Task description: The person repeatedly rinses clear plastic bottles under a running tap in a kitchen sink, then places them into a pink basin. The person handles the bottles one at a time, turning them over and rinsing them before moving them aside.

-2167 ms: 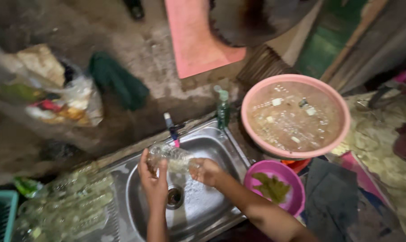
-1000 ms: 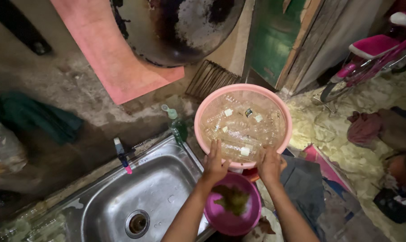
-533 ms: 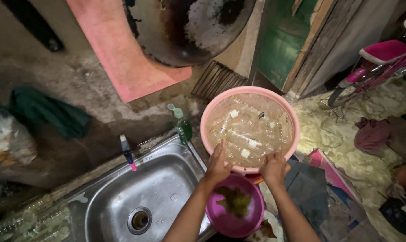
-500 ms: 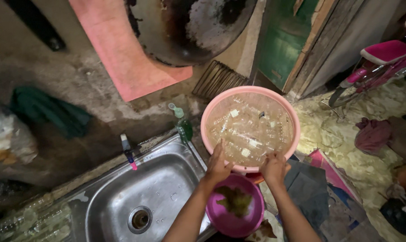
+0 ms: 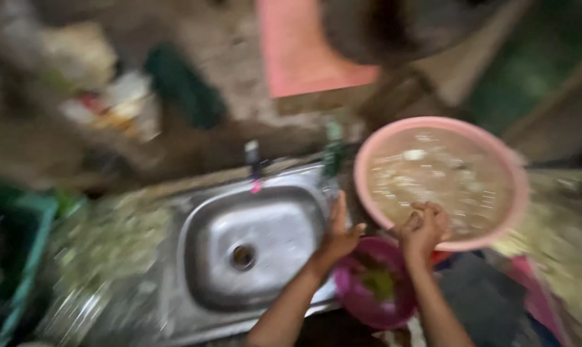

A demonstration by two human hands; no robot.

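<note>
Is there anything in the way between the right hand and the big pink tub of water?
Nothing visible. The right hand is curled right at the near rim of the big pink tub, above the small magenta bowl. The picture is blurry, so contact is unclear.

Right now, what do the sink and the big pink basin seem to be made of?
The sink looks like stainless steel: grey, shiny, with soft reflections. The big pink basin is probably plastic: even pink colour, thin rounded rim, dull finish. The picture is blurred, so both are guesses.

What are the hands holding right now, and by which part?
Too blurred to tell. The left hand is open at the sink edge, nothing visibly in it. The right hand is curled at the pink basin near rim; any grip is unclear.
</note>
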